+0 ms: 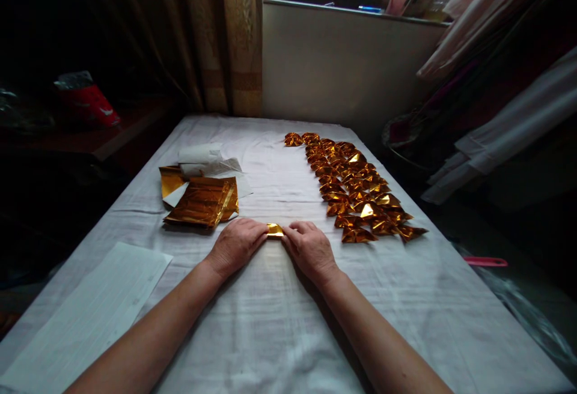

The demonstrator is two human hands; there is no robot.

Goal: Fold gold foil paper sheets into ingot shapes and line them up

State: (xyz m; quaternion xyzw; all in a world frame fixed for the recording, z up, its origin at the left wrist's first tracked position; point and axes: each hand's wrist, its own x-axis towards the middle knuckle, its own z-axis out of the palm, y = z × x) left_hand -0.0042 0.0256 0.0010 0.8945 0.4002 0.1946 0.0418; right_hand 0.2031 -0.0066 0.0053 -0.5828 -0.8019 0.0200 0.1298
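Between my two hands lies a narrow folded strip of gold foil paper (pixel 274 230), low over the white cloth. My left hand (pixel 240 242) pinches its left end, and my right hand (pixel 311 247) pinches the right end. Most of the strip's ends are hidden under the fingers. Beyond my left hand sits a stack of flat gold foil sheets (pixel 201 202), some with white paper showing at the edges. To the right, several folded gold foil ingots (pixel 356 193) stand in close rows running away from me.
White cloth covers the table (pixel 279 322). A sheet of white paper (pixel 90 316) lies at the front left, with crumpled white wrapping paper (pixel 202 157) behind the foil stack. A curtain (pixel 216 39) hangs at the back. A pink handle (pixel 485 261) shows past the right edge.
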